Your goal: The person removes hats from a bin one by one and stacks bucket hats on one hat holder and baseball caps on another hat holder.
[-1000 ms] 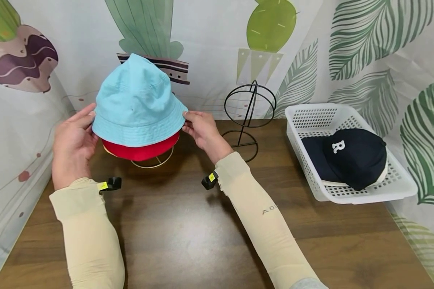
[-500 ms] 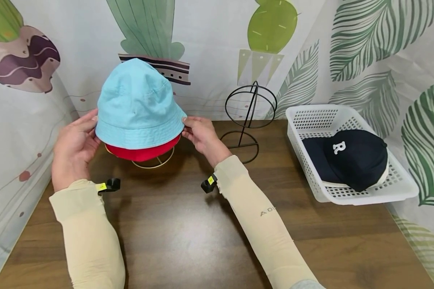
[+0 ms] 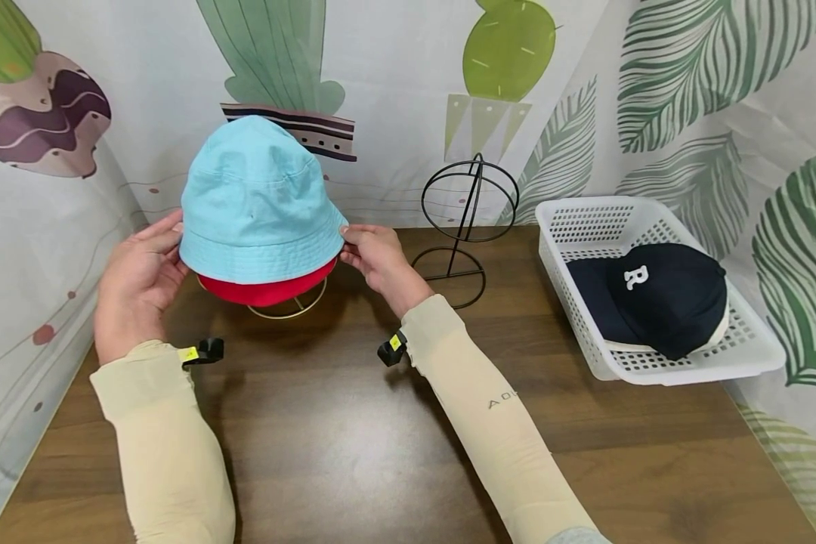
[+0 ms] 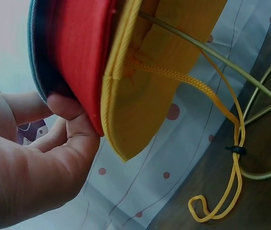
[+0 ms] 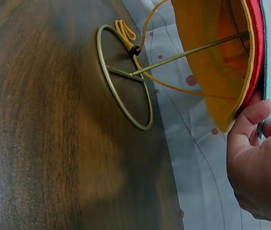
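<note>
A light blue bucket hat [image 3: 258,200] sits over a red hat [image 3: 268,292], whose brim shows beneath it. In the left wrist view a yellow hat [image 4: 142,117] with a cord [image 4: 233,172] appears innermost, around a gold wire stand [image 4: 221,60]. My left hand [image 3: 136,283] pinches the blue brim on its left side, fingertips tucked between the blue and red brims. On the opposite side, my right hand [image 3: 381,261] pinches the blue brim between thumb and fingers. The upper part of the stand is hidden inside the hats.
A black wire hat stand [image 3: 464,227] stands bare right of the hats. Farther right, a white perforated basket [image 3: 588,344] holds a dark cap [image 3: 673,298] with an R, lying on something cream. A patterned cloth [image 3: 394,91] hangs behind the wooden table [image 3: 353,438].
The blue hat has come down a little over the red one, and its crown has become smoother and rounder. Both hands have kept hold of its brim, the right one lowering slightly.
</note>
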Tool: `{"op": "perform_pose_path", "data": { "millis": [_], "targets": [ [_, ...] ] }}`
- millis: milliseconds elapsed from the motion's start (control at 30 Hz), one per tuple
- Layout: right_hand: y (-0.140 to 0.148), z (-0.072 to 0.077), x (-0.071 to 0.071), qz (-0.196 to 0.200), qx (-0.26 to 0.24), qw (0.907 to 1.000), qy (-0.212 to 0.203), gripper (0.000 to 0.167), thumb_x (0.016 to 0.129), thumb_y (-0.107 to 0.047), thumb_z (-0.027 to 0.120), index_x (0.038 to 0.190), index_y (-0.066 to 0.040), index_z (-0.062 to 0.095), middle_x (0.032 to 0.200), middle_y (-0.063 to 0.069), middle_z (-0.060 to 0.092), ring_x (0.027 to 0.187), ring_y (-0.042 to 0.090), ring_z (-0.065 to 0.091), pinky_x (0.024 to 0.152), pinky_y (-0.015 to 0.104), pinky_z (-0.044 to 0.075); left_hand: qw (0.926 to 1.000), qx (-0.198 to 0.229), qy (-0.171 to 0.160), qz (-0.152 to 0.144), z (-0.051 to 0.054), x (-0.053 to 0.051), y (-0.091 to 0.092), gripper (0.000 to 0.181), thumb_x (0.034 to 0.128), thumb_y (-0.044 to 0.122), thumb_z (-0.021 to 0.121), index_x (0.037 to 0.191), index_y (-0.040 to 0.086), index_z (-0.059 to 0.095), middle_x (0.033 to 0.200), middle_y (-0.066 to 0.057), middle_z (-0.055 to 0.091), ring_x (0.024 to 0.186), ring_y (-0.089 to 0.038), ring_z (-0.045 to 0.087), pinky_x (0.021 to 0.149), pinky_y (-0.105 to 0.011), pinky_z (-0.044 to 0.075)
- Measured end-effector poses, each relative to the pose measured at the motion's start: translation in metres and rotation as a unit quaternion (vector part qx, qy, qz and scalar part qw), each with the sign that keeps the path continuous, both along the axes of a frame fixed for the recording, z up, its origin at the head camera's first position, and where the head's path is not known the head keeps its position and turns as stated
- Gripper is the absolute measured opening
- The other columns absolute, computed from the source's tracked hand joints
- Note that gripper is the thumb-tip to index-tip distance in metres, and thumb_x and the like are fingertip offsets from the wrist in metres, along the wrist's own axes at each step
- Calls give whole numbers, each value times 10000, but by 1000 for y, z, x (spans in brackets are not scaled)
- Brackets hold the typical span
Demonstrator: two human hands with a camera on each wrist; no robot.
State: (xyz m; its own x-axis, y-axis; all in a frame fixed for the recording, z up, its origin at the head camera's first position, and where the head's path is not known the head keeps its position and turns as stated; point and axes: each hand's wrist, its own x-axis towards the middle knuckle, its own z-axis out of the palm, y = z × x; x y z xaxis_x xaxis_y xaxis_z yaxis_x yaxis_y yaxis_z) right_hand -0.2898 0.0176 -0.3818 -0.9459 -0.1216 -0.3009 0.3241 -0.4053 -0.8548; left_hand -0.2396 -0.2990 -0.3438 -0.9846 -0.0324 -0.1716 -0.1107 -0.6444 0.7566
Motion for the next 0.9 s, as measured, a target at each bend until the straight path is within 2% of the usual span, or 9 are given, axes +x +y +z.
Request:
{"op": "perform_pose_path", "data": {
  "millis": [133,333,533,633,700,767,833,900],
  "targets": [
    [1,0,1,4,31,10000,14,125,1020,-49,701,1109,37,709,857,75,638,705,132,601,621,190,554,9999,-95,95,-45,1,0,0,252,1018,-35,627,1214,25,774,1116,-74,784,958,-175,757,765,-288,617],
    [4,0,2,113,50,9998,125,107,1016,-64,713,1093,11,711,866,74,657,716,136,624,636,190,553,9989,-453,46,98,4,2,1,271,982,-8,699,1230,61,782,1110,-41,786,939,-159,759,741,-271,605],
    [8,-2,7,188,406,9972,606,93,1013,-57,712,1093,-18,686,874,65,674,734,158,659,669,220,553,9972,-703,8,239,6,4,0,269,984,-15,701,1220,82,786,1058,-35,783,877,-161,750,695,-263,580],
    [12,-1,11,184,677,9934,912,130,1006,-60,718,1123,-7,695,915,85,696,753,171,667,697,247,563,9943,-979,77,416,8,5,3,256,999,-7,688,1219,88,779,1043,-22,747,848,-150,707,673,-242,547],
    [15,0,14,215,852,9898,1119,170,1010,-70,712,1163,4,697,982,135,712,775,180,673,711,260,568,9901,-1250,119,632,11,5,6,241,1008,26,694,1226,98,769,1049,-12,710,860,-138,663,674,-221,522],
    [19,2,18,237,935,9868,1301,215,1017,-75,701,1208,22,695,1055,193,716,798,191,681,720,270,574,9825,-1606,215,923,15,6,10,225,1020,70,695,1233,111,758,1096,-4,641,885,-135,612,678,-202,505],
    [23,4,21,291,972,9836,1492,245,1025,-78,687,1246,28,685,1114,230,711,825,203,695,736,283,586,9703,-2028,303,1282,20,8,14,217,1022,110,702,1232,125,755,1142,8,599,925,-131,574,694,-189,486],
    [27,6,25,351,959,9808,1664,267,1029,-74,677,1272,35,673,1118,221,711,856,221,709,763,307,597,9550,-2451,399,1622,25,11,19,218,1026,136,695,1235,130,756,1188,16,571,964,-119,556,704,-179,476]
  ]
}}
